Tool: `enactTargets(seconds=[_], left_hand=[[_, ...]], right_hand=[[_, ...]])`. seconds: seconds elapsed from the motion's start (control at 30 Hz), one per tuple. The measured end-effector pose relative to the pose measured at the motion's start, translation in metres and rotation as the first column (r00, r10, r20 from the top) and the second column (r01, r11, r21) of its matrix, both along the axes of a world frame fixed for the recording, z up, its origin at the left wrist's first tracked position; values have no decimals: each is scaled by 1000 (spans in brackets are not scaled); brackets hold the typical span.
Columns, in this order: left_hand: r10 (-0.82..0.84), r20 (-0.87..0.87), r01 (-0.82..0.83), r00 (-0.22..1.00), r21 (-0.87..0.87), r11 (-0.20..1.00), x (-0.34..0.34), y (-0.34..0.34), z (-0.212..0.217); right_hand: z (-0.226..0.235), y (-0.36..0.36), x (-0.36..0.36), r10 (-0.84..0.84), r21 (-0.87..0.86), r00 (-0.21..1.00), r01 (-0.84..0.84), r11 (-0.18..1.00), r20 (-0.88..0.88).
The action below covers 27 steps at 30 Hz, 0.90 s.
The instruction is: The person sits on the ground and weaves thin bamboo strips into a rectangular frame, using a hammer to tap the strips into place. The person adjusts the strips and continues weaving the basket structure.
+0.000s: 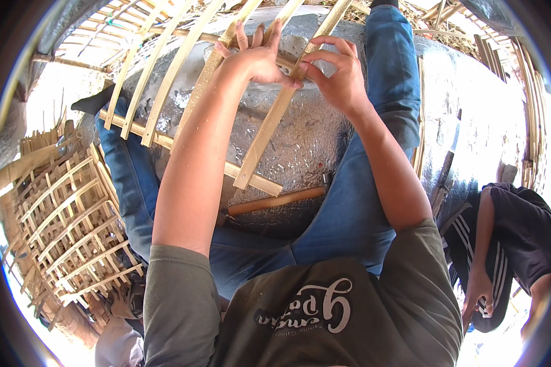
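A frame of pale bamboo slats lies across the surface between my legs, with several long slats running over a crosspiece (257, 178). My left hand (257, 61) rests on the frame with its fingers spread, and its thumb reaches toward the rightmost slat (265, 136). At that slat, over a second crosspiece, my right hand (341, 74) has thumb and forefinger bent together in a pinch. Whatever sits between those fingertips is too small to make out. Nearer to me lies a brown wooden handle (275, 202) with a dark piece at its right end.
My jeans-clad legs (393, 67) spread on either side of the frame. Lattice bamboo panels (67, 223) are stacked at the left. A person in dark clothes (514, 226) sits close at the right. Long bamboo strips (526, 104) stand at the far right.
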State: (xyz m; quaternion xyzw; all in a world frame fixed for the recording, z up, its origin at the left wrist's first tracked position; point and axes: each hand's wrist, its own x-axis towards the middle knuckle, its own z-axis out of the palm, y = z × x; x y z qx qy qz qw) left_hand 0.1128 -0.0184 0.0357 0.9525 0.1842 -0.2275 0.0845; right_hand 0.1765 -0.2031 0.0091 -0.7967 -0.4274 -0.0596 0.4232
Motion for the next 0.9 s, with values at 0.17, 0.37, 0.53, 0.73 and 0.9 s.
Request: enactTargets(seconds=[0.17, 0.37, 0.53, 0.73, 0.9], left_hand=[[0, 14, 0, 1000, -5, 1000, 1, -1, 0], [8, 19, -8, 1000, -13, 1000, -1, -1, 1], [6, 2, -6, 1000, -15, 1000, 1, -1, 1], [14, 9, -14, 1000, -21, 1000, -2, 0, 1], [7, 1, -7, 1000, -16, 1000, 2, -1, 0]], right_hand=[[0, -4, 4, -45, -27, 999, 46, 999, 22], [-1, -9, 12, 18, -18, 1000, -18, 1000, -1], [-10, -4, 17, -17, -7, 1000, 17, 1000, 11], [-2, -23, 26, 73, -55, 995, -77, 996, -70], [-17, -12, 31, 46, 3, 991, -46, 999, -128]])
